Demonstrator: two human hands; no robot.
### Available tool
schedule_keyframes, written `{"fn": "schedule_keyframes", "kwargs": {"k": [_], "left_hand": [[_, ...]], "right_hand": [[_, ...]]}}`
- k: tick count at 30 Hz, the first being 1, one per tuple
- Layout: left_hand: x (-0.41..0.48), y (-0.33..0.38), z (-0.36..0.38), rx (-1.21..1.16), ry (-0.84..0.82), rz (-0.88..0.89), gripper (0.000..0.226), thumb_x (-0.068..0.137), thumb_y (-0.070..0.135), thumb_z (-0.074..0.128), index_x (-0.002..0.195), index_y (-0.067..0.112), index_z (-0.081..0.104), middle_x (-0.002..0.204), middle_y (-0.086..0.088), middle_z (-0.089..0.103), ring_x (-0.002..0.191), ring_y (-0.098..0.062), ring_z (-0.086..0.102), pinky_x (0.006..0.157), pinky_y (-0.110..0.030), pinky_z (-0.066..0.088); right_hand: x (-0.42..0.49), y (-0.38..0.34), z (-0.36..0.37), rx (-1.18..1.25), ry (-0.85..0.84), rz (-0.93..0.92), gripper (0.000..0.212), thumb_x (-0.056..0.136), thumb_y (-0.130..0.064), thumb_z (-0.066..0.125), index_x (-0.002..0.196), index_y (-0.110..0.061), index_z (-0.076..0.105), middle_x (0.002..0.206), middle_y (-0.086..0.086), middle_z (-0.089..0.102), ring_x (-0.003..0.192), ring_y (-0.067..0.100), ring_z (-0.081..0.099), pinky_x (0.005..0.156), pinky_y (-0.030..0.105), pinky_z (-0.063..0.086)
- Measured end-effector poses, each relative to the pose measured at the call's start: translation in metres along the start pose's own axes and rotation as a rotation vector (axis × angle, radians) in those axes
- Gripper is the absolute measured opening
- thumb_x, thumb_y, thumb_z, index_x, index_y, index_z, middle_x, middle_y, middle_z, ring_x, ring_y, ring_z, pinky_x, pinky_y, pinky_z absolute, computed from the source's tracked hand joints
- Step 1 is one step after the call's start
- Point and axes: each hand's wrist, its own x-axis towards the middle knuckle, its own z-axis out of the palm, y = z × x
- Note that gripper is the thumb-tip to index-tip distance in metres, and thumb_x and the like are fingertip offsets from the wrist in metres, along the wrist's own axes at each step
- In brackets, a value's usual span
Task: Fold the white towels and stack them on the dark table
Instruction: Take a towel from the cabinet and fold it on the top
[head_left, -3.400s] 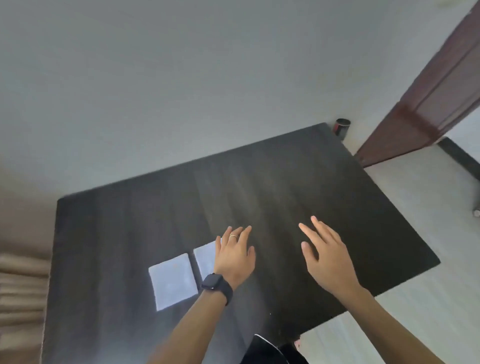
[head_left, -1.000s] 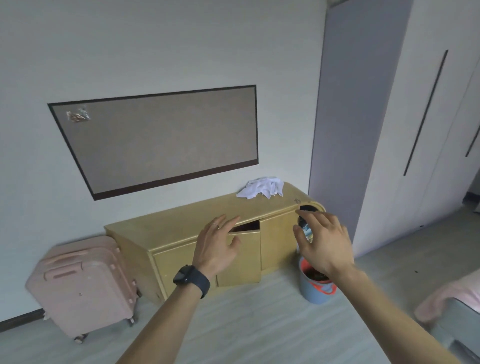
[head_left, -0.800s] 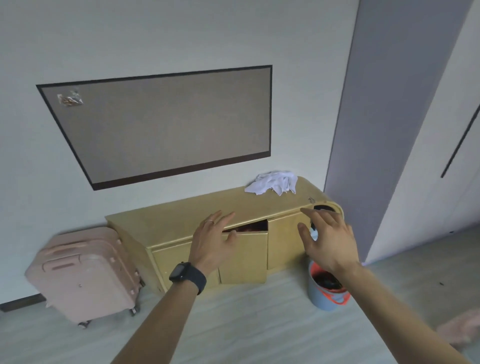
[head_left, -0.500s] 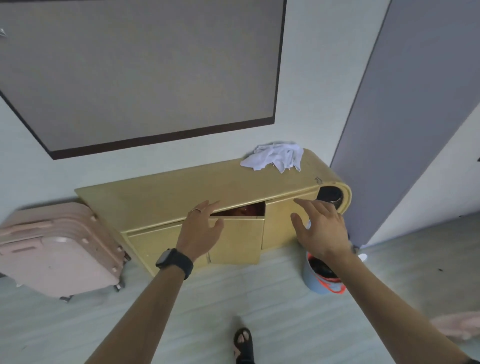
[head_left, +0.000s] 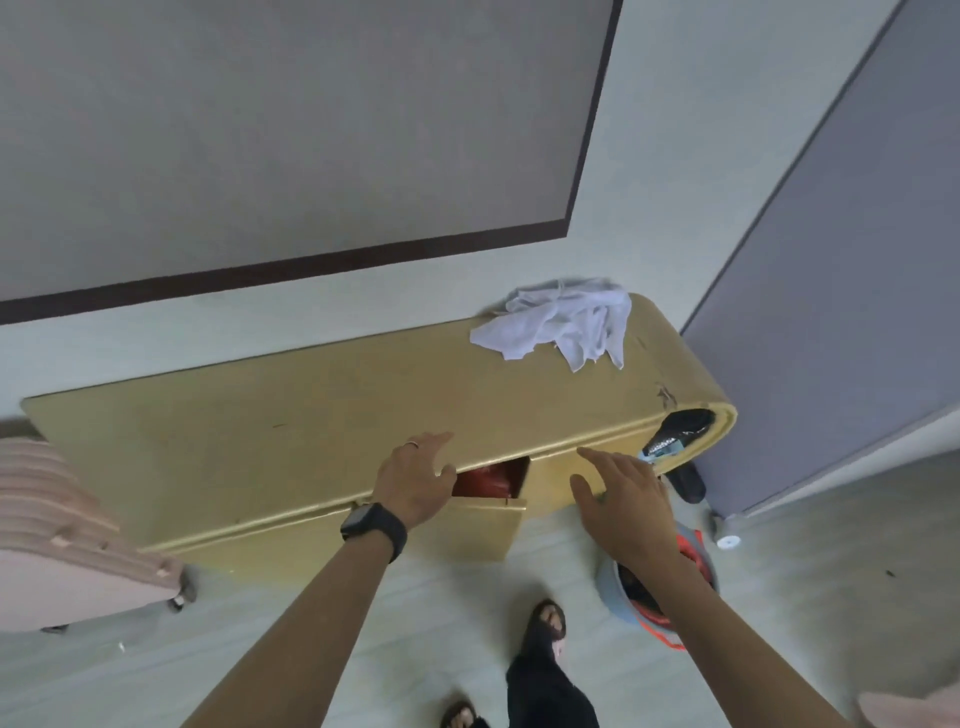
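Cabinet (head_left: 311, 410) top: crumpled towels (head_left: 558, 325) well beyond both hands' fingers (head_left: 597, 457).

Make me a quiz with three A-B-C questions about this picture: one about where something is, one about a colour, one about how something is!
1. Where do the crumpled white towels lie? A) on a chair B) on the yellow cabinet, near its right end C) on a bed
2. What colour is the suitcase left of the cabinet? A) pink B) green C) black
3. How is the cabinet door near the left hand? A) shut tight B) partly open C) taken off
Answers: 1B, the pile sits on the cabinet top; 2A, its shell is pink; 3B, a gap shows something red inside.
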Motion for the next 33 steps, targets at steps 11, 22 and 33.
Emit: {"fn": "schedule_keyframes", "kwargs": {"k": [11, 22, 33], "left_hand": [[0.169, 0.005, 0.038, 0.007, -0.101, -0.261, 0.054, 0.095, 0.035, 0.047, 0.148, 0.034, 0.038, 0.155, -0.001, 0.039, 0.141, -0.022, 0.035, 0.115, -0.040, 0.030], [0.294, -0.041, 0.094, 0.078, -0.055, -0.370, 0.064, 0.098, 0.057, 0.036, 0.154, 0.046, 0.008, 0.166, 0.004, 0.001, 0.152, -0.019, -0.002, 0.123, -0.045, 0.003], [0.311, -0.079, 0.106, 0.128, -0.290, -0.381, 0.070, 0.096, 0.063, 0.035, 0.152, 0.052, -0.006, 0.158, 0.015, -0.031, 0.147, -0.012, -0.028, 0.117, -0.062, -0.003]], "right_hand": [[0.233, 0.009, 0.066, 0.000, -0.331, -0.152, 0.046, 0.096, -0.048, 0.048, 0.140, -0.037, 0.049, 0.138, -0.015, 0.056, 0.133, 0.016, 0.040, 0.107, 0.038, 0.038], [0.440, 0.013, 0.145, -0.087, -0.223, -0.155, 0.043, 0.097, -0.038, 0.051, 0.138, -0.027, 0.049, 0.143, -0.005, 0.050, 0.130, 0.024, 0.039, 0.097, 0.040, 0.042], [0.480, 0.028, 0.164, -0.345, -0.074, -0.342, 0.015, 0.091, -0.019, 0.060, 0.105, -0.021, 0.063, 0.100, 0.002, 0.068, 0.089, 0.030, 0.059, 0.081, 0.041, 0.039]]}}
